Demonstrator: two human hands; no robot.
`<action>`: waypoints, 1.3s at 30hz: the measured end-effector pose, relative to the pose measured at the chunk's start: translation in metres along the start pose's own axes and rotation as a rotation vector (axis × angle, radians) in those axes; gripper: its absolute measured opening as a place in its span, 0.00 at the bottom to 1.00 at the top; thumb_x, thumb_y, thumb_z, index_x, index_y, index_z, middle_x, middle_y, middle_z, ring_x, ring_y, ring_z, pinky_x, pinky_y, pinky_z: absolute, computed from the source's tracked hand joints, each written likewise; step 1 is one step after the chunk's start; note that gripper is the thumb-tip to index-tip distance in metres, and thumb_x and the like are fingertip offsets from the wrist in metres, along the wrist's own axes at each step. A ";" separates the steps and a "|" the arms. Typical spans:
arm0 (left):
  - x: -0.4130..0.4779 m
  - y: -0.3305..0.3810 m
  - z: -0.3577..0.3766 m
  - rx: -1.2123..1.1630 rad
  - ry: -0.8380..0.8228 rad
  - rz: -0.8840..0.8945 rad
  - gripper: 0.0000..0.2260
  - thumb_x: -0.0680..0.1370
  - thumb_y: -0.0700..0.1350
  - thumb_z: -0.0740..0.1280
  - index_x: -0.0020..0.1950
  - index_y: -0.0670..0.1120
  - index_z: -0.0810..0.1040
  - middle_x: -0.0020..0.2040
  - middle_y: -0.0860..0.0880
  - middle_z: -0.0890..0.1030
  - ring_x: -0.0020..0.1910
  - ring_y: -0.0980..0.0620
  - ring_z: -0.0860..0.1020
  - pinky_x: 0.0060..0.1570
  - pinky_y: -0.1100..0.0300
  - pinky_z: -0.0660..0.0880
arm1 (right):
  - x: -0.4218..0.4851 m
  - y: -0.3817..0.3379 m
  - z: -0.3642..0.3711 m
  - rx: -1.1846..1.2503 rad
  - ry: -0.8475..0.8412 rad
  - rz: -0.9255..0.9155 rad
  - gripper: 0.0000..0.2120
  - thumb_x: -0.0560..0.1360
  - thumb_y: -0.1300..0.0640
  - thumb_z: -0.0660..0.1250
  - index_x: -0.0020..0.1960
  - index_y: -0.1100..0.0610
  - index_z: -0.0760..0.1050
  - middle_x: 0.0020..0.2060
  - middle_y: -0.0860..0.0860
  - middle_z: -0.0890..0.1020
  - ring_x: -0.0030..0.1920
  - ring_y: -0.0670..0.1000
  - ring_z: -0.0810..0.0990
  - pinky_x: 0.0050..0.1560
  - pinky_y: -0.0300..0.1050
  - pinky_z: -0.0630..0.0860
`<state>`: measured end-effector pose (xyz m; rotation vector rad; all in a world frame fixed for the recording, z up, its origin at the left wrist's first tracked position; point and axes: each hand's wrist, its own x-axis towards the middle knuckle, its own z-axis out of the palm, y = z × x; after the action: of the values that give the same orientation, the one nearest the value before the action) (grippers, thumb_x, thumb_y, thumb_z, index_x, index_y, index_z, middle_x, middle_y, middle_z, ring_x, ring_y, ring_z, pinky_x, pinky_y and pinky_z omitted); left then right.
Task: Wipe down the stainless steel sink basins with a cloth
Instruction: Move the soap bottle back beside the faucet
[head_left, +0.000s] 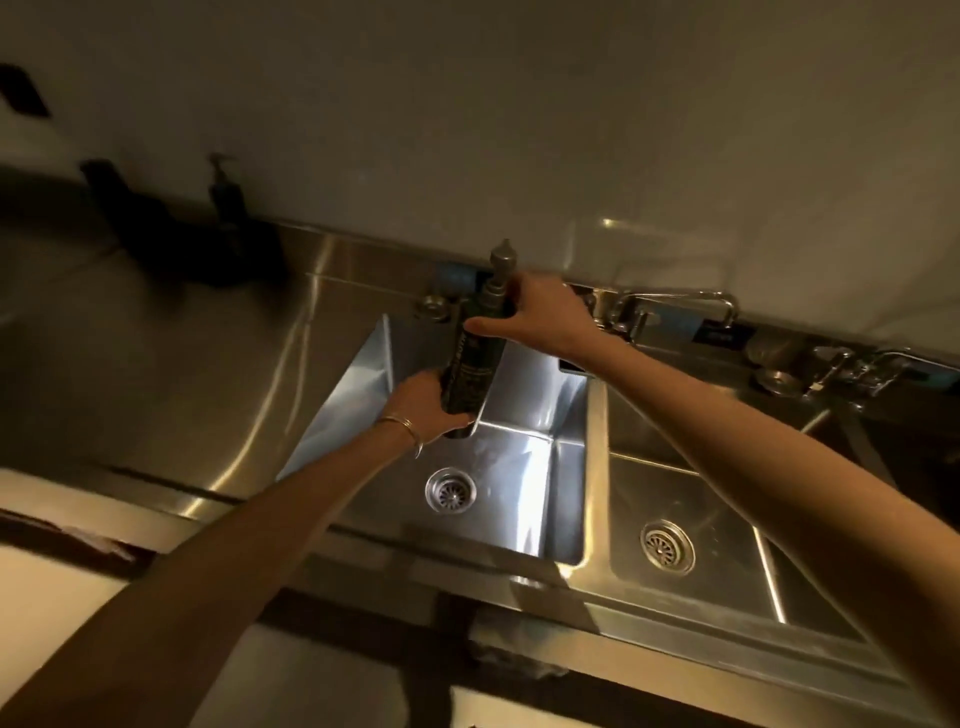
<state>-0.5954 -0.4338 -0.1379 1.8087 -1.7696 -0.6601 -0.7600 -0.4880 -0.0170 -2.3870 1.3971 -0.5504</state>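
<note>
Left grip (423, 402) is clasping the pump bottle (470, 369) at its base; right grip (540, 314) is clasping its neck. Bottle axis is standing near upright over the left basin (519, 467), by its back wall.

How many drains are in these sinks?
2. The left basin has one drain; the middle basin has a second drain. The floor of the right basin is hidden, so maybe a third.

One wide-angle camera, worn on the head, looks forward and steeply down from close above the sink (597, 447), facing the back wall (519, 130). Both forearms (234, 551) enter from the lower edge; the dim left side seems blurred.
</note>
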 end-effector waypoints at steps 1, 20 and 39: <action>-0.003 -0.014 -0.011 0.014 0.014 -0.018 0.21 0.65 0.51 0.77 0.54 0.46 0.79 0.49 0.43 0.84 0.47 0.43 0.81 0.42 0.61 0.69 | 0.006 -0.011 0.008 -0.004 -0.022 -0.006 0.27 0.66 0.35 0.71 0.54 0.53 0.76 0.48 0.49 0.83 0.45 0.50 0.81 0.49 0.52 0.80; 0.137 -0.195 -0.162 0.089 -0.008 -0.140 0.20 0.67 0.52 0.76 0.55 0.47 0.79 0.50 0.46 0.83 0.49 0.48 0.80 0.38 0.66 0.67 | 0.244 -0.124 0.143 0.123 -0.079 -0.051 0.16 0.67 0.43 0.75 0.46 0.53 0.78 0.39 0.46 0.79 0.36 0.42 0.76 0.31 0.32 0.68; 0.315 -0.394 -0.266 0.259 -0.173 -0.097 0.19 0.70 0.56 0.72 0.56 0.48 0.77 0.50 0.45 0.82 0.49 0.44 0.80 0.47 0.53 0.77 | 0.454 -0.212 0.278 -0.030 -0.073 0.275 0.30 0.65 0.42 0.76 0.61 0.56 0.74 0.54 0.53 0.77 0.53 0.52 0.77 0.50 0.46 0.75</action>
<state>-0.1161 -0.7361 -0.1978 2.0751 -1.9668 -0.6671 -0.2634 -0.7655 -0.0880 -2.1624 1.6735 -0.3688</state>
